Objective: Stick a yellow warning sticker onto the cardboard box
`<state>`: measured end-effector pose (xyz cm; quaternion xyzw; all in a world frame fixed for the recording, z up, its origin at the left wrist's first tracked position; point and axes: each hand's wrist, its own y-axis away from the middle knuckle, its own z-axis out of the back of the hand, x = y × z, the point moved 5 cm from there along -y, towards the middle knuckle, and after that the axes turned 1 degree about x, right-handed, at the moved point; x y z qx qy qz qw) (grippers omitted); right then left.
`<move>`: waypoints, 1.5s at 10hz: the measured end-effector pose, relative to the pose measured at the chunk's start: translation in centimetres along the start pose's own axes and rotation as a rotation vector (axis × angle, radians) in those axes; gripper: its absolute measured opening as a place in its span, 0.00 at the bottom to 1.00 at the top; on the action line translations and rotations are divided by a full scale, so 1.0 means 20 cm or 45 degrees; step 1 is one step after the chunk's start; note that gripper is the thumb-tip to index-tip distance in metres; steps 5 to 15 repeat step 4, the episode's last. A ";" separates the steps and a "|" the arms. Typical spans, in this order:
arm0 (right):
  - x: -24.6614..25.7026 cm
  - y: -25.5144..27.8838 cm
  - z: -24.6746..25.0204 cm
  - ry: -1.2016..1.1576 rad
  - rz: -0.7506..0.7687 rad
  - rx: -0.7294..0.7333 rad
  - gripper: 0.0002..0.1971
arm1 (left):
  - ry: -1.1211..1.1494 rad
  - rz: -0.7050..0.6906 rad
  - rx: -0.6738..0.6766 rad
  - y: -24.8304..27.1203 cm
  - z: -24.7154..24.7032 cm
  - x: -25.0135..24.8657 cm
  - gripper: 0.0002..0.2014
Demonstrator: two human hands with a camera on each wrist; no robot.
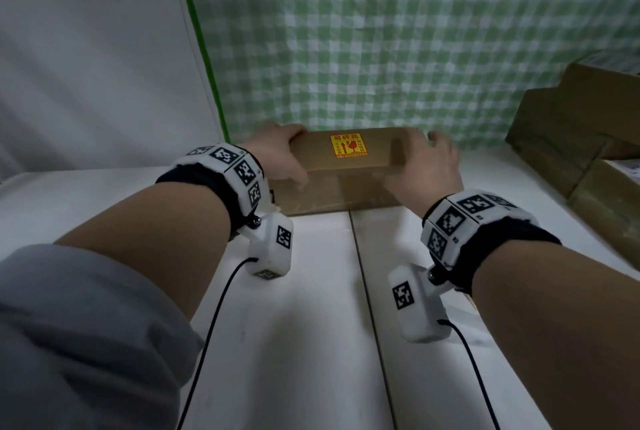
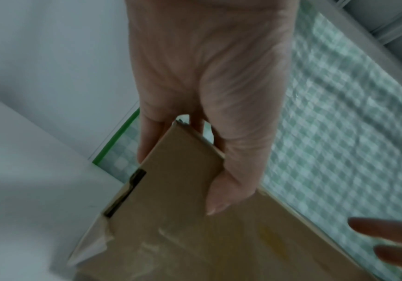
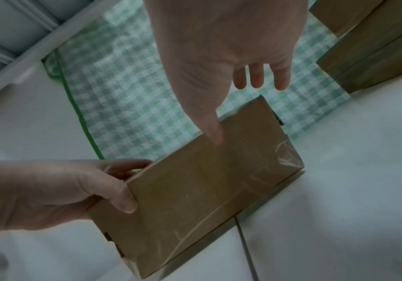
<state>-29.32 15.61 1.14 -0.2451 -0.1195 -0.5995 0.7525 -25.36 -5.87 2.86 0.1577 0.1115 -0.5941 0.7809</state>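
Observation:
A brown cardboard box [image 1: 346, 183] lies lengthwise near the back of the white table. On its top face sits a yellow warning sticker [image 1: 348, 145] with red print. My left hand [image 1: 287, 156] grips the box's left end, thumb [image 2: 228, 190] on the near face and fingers curled round the back. At the right end is my right hand [image 1: 426, 166]. In the right wrist view its thumb [image 3: 214, 133] touches the box [image 3: 207, 180], and its fingers [image 3: 257, 78] are straight and clear of the far edge. Clear tape shows on the near face.
Several larger cardboard boxes [image 1: 581, 138] are stacked at the right edge of the table. A green-checked cloth [image 1: 415, 48] hangs right behind the box, with a white wall to its left. A seam [image 1: 367, 291] runs down the white tabletop [image 1: 304, 308] towards me.

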 end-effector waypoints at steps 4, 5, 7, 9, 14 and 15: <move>-0.01 0.03 -0.02 -0.004 -0.099 0.141 0.33 | -0.149 0.033 0.017 -0.02 -0.06 -0.05 0.40; -0.01 0.03 -0.02 -0.004 -0.099 0.141 0.33 | -0.149 0.033 0.017 -0.02 -0.06 -0.05 0.40; -0.01 0.03 -0.02 -0.004 -0.099 0.141 0.33 | -0.149 0.033 0.017 -0.02 -0.06 -0.05 0.40; -0.01 0.03 -0.02 -0.004 -0.099 0.141 0.33 | -0.149 0.033 0.017 -0.02 -0.06 -0.05 0.40; -0.01 0.03 -0.02 -0.004 -0.099 0.141 0.33 | -0.149 0.033 0.017 -0.02 -0.06 -0.05 0.40; -0.01 0.03 -0.02 -0.004 -0.099 0.141 0.33 | -0.149 0.033 0.017 -0.02 -0.06 -0.05 0.40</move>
